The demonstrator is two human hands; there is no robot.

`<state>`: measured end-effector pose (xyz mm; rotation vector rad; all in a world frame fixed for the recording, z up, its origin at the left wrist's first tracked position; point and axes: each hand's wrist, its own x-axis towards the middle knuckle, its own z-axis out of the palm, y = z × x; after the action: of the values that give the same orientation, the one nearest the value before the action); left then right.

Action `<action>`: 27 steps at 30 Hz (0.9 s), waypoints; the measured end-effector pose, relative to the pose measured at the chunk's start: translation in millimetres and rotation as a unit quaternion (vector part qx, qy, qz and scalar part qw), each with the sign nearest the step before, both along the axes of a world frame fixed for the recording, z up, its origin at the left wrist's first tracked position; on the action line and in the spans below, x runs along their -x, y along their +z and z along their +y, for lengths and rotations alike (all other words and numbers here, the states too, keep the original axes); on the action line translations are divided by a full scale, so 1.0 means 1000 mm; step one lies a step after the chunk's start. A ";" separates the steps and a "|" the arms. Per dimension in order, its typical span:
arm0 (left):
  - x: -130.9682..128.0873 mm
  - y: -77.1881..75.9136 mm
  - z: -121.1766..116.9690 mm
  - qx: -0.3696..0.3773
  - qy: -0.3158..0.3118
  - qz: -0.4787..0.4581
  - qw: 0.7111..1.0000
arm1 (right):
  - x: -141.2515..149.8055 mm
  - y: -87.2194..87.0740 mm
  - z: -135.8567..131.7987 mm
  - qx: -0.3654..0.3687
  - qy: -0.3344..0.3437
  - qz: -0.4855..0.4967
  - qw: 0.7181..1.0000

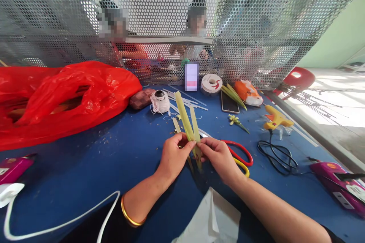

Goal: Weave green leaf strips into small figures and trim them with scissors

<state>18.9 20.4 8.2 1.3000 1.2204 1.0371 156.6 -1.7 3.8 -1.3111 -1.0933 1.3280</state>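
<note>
Near the middle of the blue table, my left hand pinches a pale green leaf strip between thumb and fingers. Right beside it my right hand is closed on the lower part of the same leaf piece, whose second narrow blade stands up next to the first. The thumbs of both hands nearly meet. Scissors with one red and one yellow handle lie partly under my right hand. Further leaf scraps rest behind my left hand. A small folded leaf flower lies to the right.
A red plastic bag covers the left. Behind my hands are a thread spool, glue sticks, a ribbon roll and a phone. A yellow glue gun and purple power strip stand right. Perforated metal borders the back.
</note>
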 end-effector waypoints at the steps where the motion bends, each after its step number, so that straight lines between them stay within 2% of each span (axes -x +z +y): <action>1: 0.000 -0.001 0.000 0.002 0.001 -0.002 1.000 | 0.000 0.000 0.000 0.000 -0.002 -0.002 1.000; 5: -0.001 0.002 -0.001 -0.007 -0.003 -0.003 1.000 | 0.000 0.001 0.000 0.011 -0.017 -0.008 1.000; 10: -0.002 0.011 -0.004 -0.059 -0.010 0.014 0.998 | -0.001 0.000 0.002 0.028 -0.038 0.012 0.999; 15: -0.001 0.010 -0.003 -0.065 0.007 0.016 0.998 | -0.001 0.002 0.002 0.054 -0.005 0.064 0.996; 19: -0.001 0.008 -0.003 -0.067 0.013 0.012 0.998 | 0.000 0.001 0.002 0.053 -0.009 0.067 0.996; 27: 0.002 0.014 -0.009 -0.136 0.007 0.009 0.991 | 0.000 -0.003 0.004 0.042 -0.040 0.071 0.996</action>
<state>16.7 11.0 22.2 1.5135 1.1296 1.2374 156.1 2.6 1.2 -1.2876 -0.8867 1.3972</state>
